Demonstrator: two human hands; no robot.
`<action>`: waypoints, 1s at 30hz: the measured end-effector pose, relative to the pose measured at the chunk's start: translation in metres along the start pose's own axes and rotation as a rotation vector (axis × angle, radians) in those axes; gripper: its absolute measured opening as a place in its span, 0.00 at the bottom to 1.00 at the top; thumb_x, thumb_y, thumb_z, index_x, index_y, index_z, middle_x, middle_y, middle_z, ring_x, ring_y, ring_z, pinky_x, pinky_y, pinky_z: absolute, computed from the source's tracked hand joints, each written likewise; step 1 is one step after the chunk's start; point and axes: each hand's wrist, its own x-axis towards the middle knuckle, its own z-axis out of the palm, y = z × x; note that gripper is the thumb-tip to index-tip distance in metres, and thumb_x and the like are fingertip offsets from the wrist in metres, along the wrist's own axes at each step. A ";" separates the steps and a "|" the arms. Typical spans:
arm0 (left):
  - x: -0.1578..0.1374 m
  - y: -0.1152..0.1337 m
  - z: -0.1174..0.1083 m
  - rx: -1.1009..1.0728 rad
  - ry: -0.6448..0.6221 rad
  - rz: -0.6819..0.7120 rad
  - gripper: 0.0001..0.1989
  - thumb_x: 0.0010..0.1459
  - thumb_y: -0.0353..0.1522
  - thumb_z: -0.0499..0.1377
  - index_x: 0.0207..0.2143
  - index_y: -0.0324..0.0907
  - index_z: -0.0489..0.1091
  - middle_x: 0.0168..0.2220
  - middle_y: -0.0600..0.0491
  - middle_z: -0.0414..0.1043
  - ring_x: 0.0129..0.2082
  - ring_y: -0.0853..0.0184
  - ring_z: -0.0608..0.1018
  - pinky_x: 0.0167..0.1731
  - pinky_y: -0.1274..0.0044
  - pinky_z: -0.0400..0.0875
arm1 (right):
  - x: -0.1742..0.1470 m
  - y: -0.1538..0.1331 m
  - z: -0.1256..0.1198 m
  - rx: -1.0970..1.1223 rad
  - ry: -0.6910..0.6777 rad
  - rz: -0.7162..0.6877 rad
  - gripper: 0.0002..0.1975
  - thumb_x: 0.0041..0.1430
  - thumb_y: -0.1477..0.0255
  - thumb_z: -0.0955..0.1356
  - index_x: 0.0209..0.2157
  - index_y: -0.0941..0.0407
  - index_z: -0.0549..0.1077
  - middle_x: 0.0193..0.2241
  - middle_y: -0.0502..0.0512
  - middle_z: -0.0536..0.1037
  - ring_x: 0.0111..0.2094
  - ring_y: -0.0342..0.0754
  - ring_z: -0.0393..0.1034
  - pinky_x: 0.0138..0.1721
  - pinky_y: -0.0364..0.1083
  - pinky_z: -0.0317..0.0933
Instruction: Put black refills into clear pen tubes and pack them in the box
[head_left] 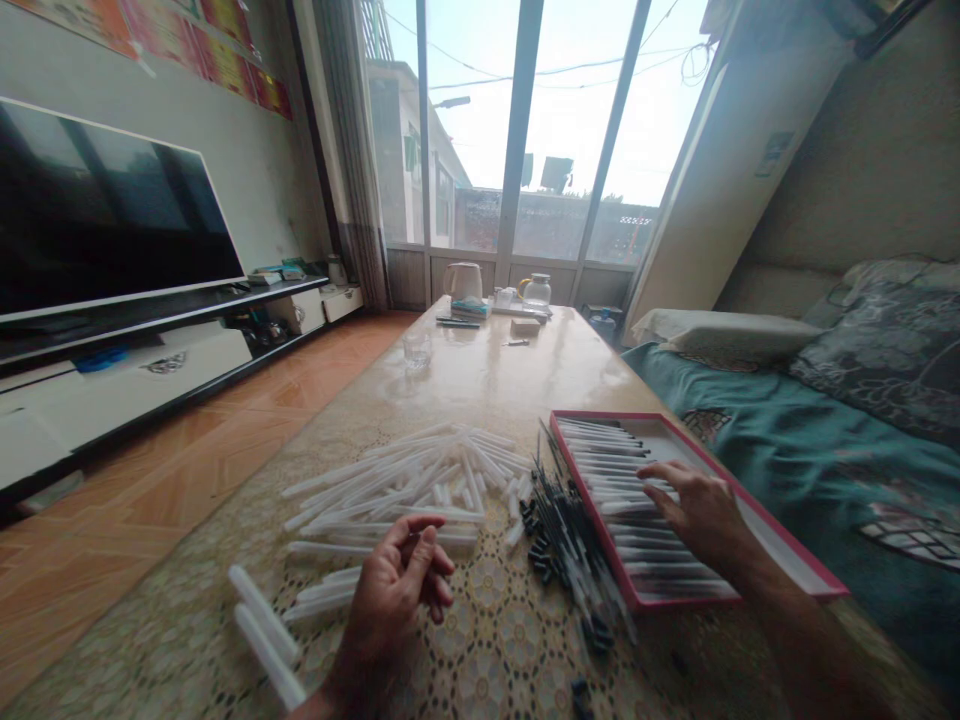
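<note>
Single head-worn view, facing forward and down along a long, patterned, glossy-topped table (487, 390).
It looks from above the near end, close over the bare left hand (405, 575) and bare right hand (697, 510), which enter from the bottom, and faces the tall, pale-framed glass window (517, 120) well beyond the table's far end; the wide picture takes in a flat, black-screened television (112, 210) at its left and a teal cloth-covered seat (712, 400) at its right.

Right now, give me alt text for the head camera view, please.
A person's right hand is over pen-like sticks in a pink-rimmed tray; the left hand is near white tubes on a patterned table.
</note>
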 end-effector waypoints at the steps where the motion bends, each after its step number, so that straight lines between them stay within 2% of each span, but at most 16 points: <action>1: 0.000 0.000 0.000 0.001 0.012 0.006 0.17 0.46 0.42 0.62 0.35 0.41 0.65 0.17 0.61 0.69 0.12 0.74 0.69 0.09 0.84 0.61 | 0.002 -0.009 0.000 0.069 0.031 -0.023 0.09 0.55 0.70 0.62 0.34 0.53 0.73 0.36 0.55 0.76 0.39 0.51 0.71 0.38 0.47 0.59; 3: 0.000 0.002 -0.001 -0.001 0.039 0.020 0.17 0.46 0.42 0.62 0.35 0.41 0.65 0.17 0.60 0.69 0.12 0.74 0.69 0.10 0.84 0.62 | 0.005 -0.032 0.002 0.205 0.066 -0.052 0.10 0.57 0.70 0.61 0.34 0.55 0.73 0.34 0.56 0.76 0.35 0.49 0.71 0.37 0.45 0.61; 5: 0.000 0.003 -0.002 -0.012 0.065 0.027 0.17 0.46 0.41 0.62 0.35 0.41 0.64 0.18 0.61 0.69 0.13 0.73 0.70 0.10 0.83 0.62 | 0.009 -0.060 0.008 0.250 -0.010 -0.111 0.10 0.59 0.73 0.59 0.34 0.56 0.72 0.34 0.55 0.75 0.34 0.47 0.70 0.37 0.44 0.61; 8: 0.001 0.004 -0.003 -0.030 0.076 0.022 0.17 0.46 0.41 0.62 0.35 0.41 0.64 0.18 0.61 0.69 0.13 0.73 0.69 0.10 0.83 0.63 | 0.016 -0.095 0.024 0.233 -0.085 -0.161 0.09 0.58 0.76 0.61 0.33 0.56 0.72 0.32 0.52 0.75 0.34 0.44 0.69 0.36 0.41 0.60; 11: 0.001 0.003 -0.004 -0.029 0.065 0.023 0.17 0.46 0.41 0.61 0.35 0.41 0.64 0.18 0.60 0.69 0.13 0.73 0.69 0.10 0.83 0.62 | 0.027 -0.113 0.040 0.170 -0.135 -0.163 0.08 0.56 0.79 0.62 0.33 0.58 0.73 0.31 0.54 0.75 0.35 0.45 0.69 0.37 0.41 0.60; 15: 0.000 0.002 -0.004 -0.011 0.050 0.027 0.16 0.48 0.41 0.60 0.35 0.41 0.64 0.18 0.61 0.69 0.13 0.73 0.69 0.10 0.83 0.62 | 0.045 -0.119 0.055 0.070 -0.172 -0.138 0.09 0.56 0.82 0.62 0.34 0.59 0.74 0.34 0.59 0.74 0.40 0.48 0.68 0.41 0.45 0.59; 18: 0.001 0.001 -0.005 0.001 0.044 0.032 0.15 0.49 0.41 0.60 0.35 0.41 0.63 0.18 0.60 0.69 0.13 0.73 0.70 0.10 0.83 0.62 | 0.055 -0.120 0.063 0.012 -0.197 -0.114 0.07 0.60 0.75 0.63 0.39 0.60 0.72 0.39 0.58 0.73 0.42 0.49 0.68 0.43 0.49 0.62; 20: 0.001 0.000 -0.005 0.007 0.036 0.038 0.15 0.49 0.41 0.59 0.35 0.41 0.63 0.18 0.61 0.68 0.12 0.73 0.69 0.09 0.83 0.62 | 0.060 -0.122 0.069 -0.011 -0.211 -0.099 0.11 0.61 0.70 0.64 0.44 0.59 0.68 0.44 0.57 0.71 0.42 0.48 0.68 0.42 0.51 0.64; 23: 0.002 -0.002 -0.005 0.005 0.028 0.039 0.15 0.50 0.41 0.59 0.35 0.41 0.63 0.18 0.61 0.68 0.12 0.74 0.69 0.09 0.84 0.61 | 0.064 -0.124 0.074 -0.021 -0.211 -0.071 0.15 0.61 0.68 0.64 0.48 0.57 0.66 0.47 0.57 0.69 0.42 0.48 0.68 0.42 0.52 0.65; 26: 0.001 -0.003 -0.005 0.003 0.020 0.033 0.14 0.50 0.40 0.59 0.35 0.40 0.64 0.18 0.61 0.68 0.12 0.74 0.70 0.09 0.84 0.61 | 0.063 -0.124 0.071 0.000 -0.181 -0.030 0.10 0.60 0.70 0.64 0.42 0.60 0.69 0.43 0.59 0.72 0.41 0.49 0.68 0.41 0.50 0.63; 28: 0.001 -0.002 -0.005 0.001 0.001 0.031 0.13 0.50 0.40 0.60 0.33 0.40 0.65 0.18 0.60 0.69 0.12 0.73 0.70 0.09 0.83 0.62 | 0.057 -0.121 0.063 0.035 -0.144 0.002 0.06 0.60 0.75 0.63 0.38 0.62 0.70 0.37 0.62 0.74 0.39 0.50 0.69 0.38 0.47 0.62; 30: 0.000 -0.001 -0.004 -0.006 -0.043 0.014 0.12 0.49 0.38 0.61 0.30 0.39 0.67 0.19 0.58 0.70 0.14 0.73 0.72 0.11 0.82 0.65 | 0.048 -0.118 0.050 0.086 -0.102 0.020 0.07 0.59 0.78 0.61 0.37 0.62 0.68 0.33 0.62 0.74 0.35 0.50 0.70 0.34 0.44 0.60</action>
